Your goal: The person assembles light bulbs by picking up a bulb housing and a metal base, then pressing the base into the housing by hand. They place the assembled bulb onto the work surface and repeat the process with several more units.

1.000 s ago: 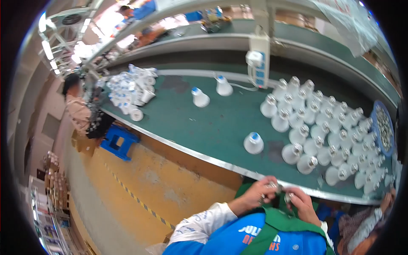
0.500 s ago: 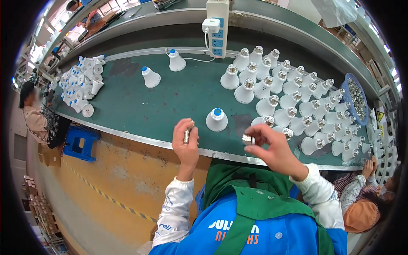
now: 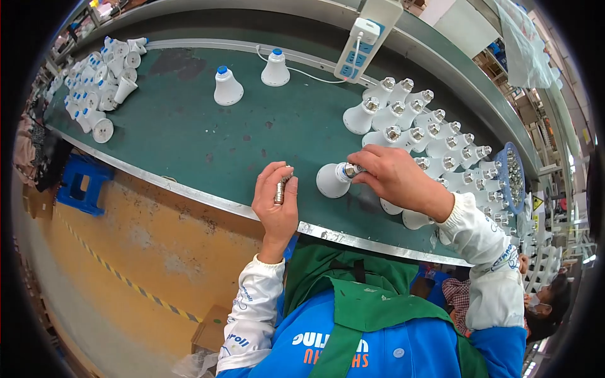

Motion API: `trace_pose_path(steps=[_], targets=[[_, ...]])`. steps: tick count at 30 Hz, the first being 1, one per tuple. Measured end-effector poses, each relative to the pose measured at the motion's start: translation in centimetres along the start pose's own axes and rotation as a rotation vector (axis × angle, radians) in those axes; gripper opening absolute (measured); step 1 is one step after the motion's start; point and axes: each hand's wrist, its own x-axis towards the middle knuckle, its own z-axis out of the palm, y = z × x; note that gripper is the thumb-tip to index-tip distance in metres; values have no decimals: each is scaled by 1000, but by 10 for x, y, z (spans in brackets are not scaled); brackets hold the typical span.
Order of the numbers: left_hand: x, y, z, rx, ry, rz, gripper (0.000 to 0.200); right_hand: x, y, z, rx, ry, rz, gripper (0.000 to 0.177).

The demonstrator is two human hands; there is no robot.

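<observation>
Across the workshop runs a long green desk (image 3: 189, 138) with a metal edge, and yellow floor (image 3: 157, 246) on its near side. Taking clock directions from the bulb (image 3: 330, 183) being worked on, a green apron (image 3: 378, 309) is nearest, at 6 o'clock. Between 8 and 9 is the left hand (image 3: 275, 201), its fingers curled round small metal caps (image 3: 280, 192); how many, I cannot tell. At 3 the right hand (image 3: 400, 176) pinches a silver cap (image 3: 353, 169) between thumb and fingers at the bulb's neck, which points to 2 o'clock; the bulb's wide end is on the desk. The step looks like fitting the cap; whether it is fully seated cannot be seen. Finishing that would call for keeping cap and neck in line and the bulb steady. Capped bulbs (image 3: 392, 133) crowd from 1 to 4 o'clock, some hidden by the right hand and forearm, so a wide wrist swing could knock them. Farther off, two blue-topped bulbs (image 3: 228, 88) stand towards 11, a white cable (image 3: 302, 71) leads to a power strip (image 3: 360, 60) near 12, a blue basket (image 3: 502, 183) sits at 3, and a heap of bulbs (image 3: 94, 82) lies at 10.
</observation>
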Motion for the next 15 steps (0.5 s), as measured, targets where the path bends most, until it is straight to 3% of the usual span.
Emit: trace_pose_path(steps=[8,10,15], targets=[[2,12,-3,-58,-42,-83,16,22,2,-1,-66,-245,-3,25],[3,14,-6,-49,-67,-89,16,27,5,-3,-72,-253,-115,17],[5,13,-5,-72,-102,-58,17,42,8,-7,-78,-410,-133,19]])
